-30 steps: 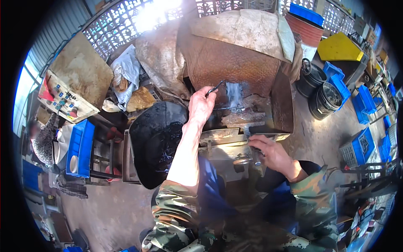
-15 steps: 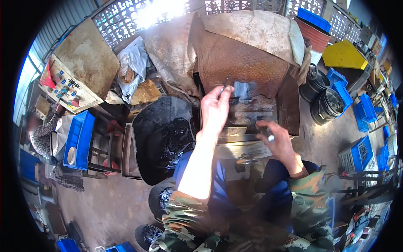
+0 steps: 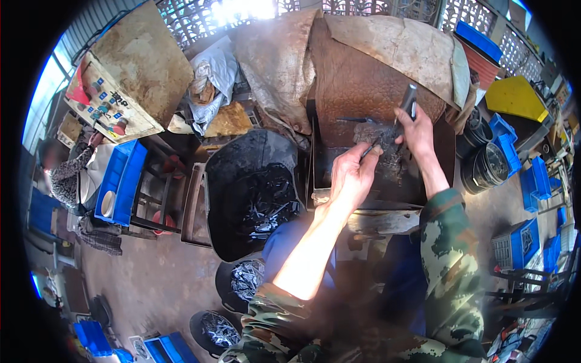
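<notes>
My left hand (image 3: 353, 173) is closed in a pinch on a thin dark metal strip (image 3: 367, 151), held low over a rough grey block (image 3: 374, 132). To its right, my right hand (image 3: 417, 130) grips a thick grey metal bar (image 3: 410, 98) with a shiny end, tilted upward above the block. Both hands are over an open, dirty metal box (image 3: 331, 158) with a brown sheet (image 3: 348, 81) as its back. Another slim dark piece (image 3: 354, 119) lies just beyond the block. The lower part of the bar is hidden by my fingers.
Left of the box stands a large black bin (image 3: 224, 181) holding dark metal strips. Two smaller buckets (image 3: 239, 281) of strips are on the floor. A control cabinet (image 3: 130, 66), blue crates (image 3: 124, 181) and a person (image 3: 69, 172) are further left; black buckets (image 3: 484, 166) stand right.
My right hand has risen with the bar from the box's front edge to above the block. My left hand has come down and rightward with the strip. The view has shifted.
</notes>
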